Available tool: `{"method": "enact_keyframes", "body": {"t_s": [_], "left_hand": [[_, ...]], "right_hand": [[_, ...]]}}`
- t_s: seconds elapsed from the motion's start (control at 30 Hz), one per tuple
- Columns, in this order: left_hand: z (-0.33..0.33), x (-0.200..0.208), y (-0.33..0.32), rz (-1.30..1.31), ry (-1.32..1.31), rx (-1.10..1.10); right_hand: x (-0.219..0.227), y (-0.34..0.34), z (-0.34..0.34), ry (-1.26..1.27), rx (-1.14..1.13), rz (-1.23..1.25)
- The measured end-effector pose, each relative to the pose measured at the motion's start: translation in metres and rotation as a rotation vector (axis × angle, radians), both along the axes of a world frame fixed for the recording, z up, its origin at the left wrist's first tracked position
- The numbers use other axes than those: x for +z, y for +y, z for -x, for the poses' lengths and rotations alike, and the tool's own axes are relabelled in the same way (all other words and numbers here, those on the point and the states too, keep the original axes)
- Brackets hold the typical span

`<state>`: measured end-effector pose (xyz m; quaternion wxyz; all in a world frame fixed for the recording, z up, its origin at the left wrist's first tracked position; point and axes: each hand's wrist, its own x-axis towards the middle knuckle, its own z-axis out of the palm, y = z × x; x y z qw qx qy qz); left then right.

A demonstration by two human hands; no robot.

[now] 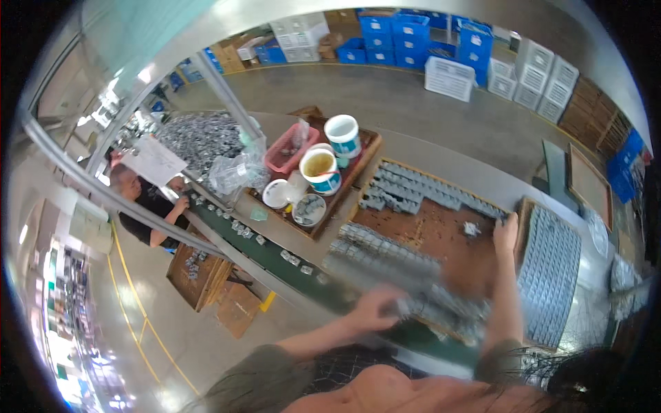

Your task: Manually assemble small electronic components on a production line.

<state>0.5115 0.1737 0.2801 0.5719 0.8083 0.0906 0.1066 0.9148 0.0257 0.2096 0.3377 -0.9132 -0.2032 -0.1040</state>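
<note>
A brown wooden tray (441,230) holds rows of small grey metal parts (420,189), with gaps of bare brown bottom between them. My right hand (506,234) is at the tray's far right corner, its fingers closed on a small grey metal part at the end of the far row. Motion smears my left hand (375,310) at the near left edge of the tray, beside other grey parts (413,306). Whether its fingers hold one cannot be made out. One loose pale part (471,228) lies by itself on the tray bottom.
A green conveyor belt (275,251) carries spaced parts from far left. Another full tray (549,275) stands at right. Behind the belt are white buckets (320,168), a pink basket (290,148) and a heap of parts (200,141). A co-worker (141,206) stands at left.
</note>
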Motion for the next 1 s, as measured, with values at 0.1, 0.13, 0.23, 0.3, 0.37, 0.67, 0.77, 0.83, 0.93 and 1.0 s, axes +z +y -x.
{"method": "enact_keyframes", "body": {"t_s": [0.1, 0.13, 0.23, 0.3, 0.37, 0.67, 0.77, 0.83, 0.93, 1.0], "left_hand": [[-0.007, 0.002, 0.000, -0.061, 0.081, 0.000], [-0.007, 0.000, 0.006, -0.087, 0.025, 0.043], [-0.039, 0.023, 0.008, -0.086, -0.038, -0.038], [-0.058, 0.022, 0.010, -0.056, -0.052, -0.023], [-0.079, 0.027, 0.004, -0.096, -0.086, -0.045], [-0.179, -0.008, -0.010, -0.258, -0.033, -0.150], [-0.187, -0.003, -0.007, -0.542, 0.429, -0.248], [-0.185, -0.006, 0.002, -0.570, 0.458, -0.292], [-0.182, -0.004, 0.001, -0.684, 0.387, -0.291], [-0.175, 0.002, -0.020, -0.768, 0.278, -0.260]], "right_hand": [[-0.003, 0.002, -0.001, 0.026, -0.029, 0.043], [0.025, 0.020, 0.016, 0.157, 0.052, 0.017], [0.008, -0.004, 0.002, 0.086, -0.015, -0.084], [0.019, -0.009, 0.013, 0.051, -0.034, -0.036], [0.023, -0.025, 0.028, 0.182, -0.019, -0.221], [0.074, -0.135, 0.173, 0.879, -0.079, -1.226], [0.066, -0.177, 0.215, 0.889, -0.123, -1.268], [0.059, -0.201, 0.234, 1.029, -0.108, -1.293], [0.049, -0.232, 0.259, 1.064, -0.119, -1.337], [0.038, -0.251, 0.271, 1.035, -0.129, -1.359]]}}
